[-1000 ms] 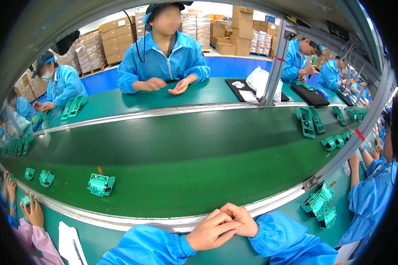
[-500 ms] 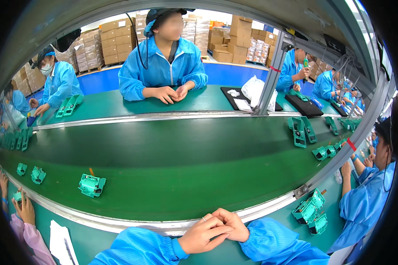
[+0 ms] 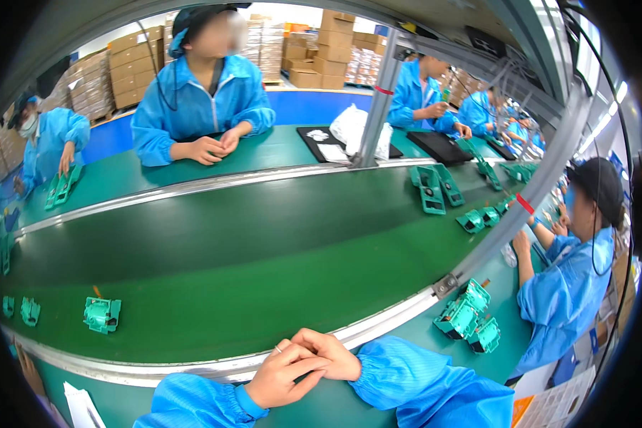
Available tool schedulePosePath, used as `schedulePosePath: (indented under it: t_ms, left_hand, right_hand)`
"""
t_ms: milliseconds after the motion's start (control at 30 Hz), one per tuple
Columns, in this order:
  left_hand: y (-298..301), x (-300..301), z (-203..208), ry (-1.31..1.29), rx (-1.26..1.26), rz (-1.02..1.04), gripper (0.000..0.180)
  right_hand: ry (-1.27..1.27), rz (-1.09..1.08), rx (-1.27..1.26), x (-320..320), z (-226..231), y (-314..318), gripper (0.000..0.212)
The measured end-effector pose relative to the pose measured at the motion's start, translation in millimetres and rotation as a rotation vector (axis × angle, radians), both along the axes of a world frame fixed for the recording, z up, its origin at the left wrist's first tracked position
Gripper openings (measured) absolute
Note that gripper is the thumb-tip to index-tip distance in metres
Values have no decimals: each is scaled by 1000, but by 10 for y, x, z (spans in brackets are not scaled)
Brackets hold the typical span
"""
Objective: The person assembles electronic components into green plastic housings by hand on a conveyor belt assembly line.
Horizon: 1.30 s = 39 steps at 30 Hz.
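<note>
In front of me at the near edge of the conveyor, my left hand [image 3: 282,376] and my right hand [image 3: 333,354] are clasped together. The fingers of both are closed and folded over each other, and no object shows in them. A ring is on a finger of the left hand. Blue sleeves cover both forearms. Closest to my right arm is a group of green plastic housings [image 3: 460,317] with dark parts, lying on the bench. Another green housing [image 3: 103,314], with a small orange tab standing up, rests on the green belt [image 3: 242,242] to the left.
A metal rail [image 3: 399,312] borders the belt, and a slanted grey post [image 3: 510,214] rises at right. More green housings [image 3: 428,190] sit on the far right of the belt. Co-workers in blue stand opposite and at right [image 3: 571,285]. White paper [image 3: 82,406] lies lower left.
The view has swung to the right, so belt, housings and people appear further left. My hands stay clasped. At far left, a co-worker's hand now reaches to the green parts on the opposite bench.
</note>
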State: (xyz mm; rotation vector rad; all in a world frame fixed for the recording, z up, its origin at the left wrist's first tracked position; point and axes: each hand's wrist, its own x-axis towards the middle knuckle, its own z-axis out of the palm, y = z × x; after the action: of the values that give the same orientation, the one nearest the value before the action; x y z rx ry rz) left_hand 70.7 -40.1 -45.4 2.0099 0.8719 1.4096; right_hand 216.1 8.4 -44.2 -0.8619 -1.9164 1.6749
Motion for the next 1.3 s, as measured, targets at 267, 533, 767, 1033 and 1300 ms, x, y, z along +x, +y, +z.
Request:
schedulePosePath:
  t_ms: [267, 533, 767, 1033, 1300]
  left_hand:
    - [79, -60, 28, 69, -11, -1, 25]
    - [50, -88, 15, 75, 13, 28, 23]
    - [237, -151, -68, 20, -3, 106, 26]
    - [300, -188, -16, 15, -157, 153, 34]
    - [329, -281, -64, 69, -170, 158, 33]
  right_hand:
    - [63, 5, -10, -28, -51, 77, 18]
    - [67, 26, 25, -75, -157, 66, 20]
    - [183, -168, -32, -202, -139, 278, 16]
    - [-940, -450, 1076, 771, 616, 1756, 41]
    - [-1615, -1301, 642, 1899, 424, 2584, 48]
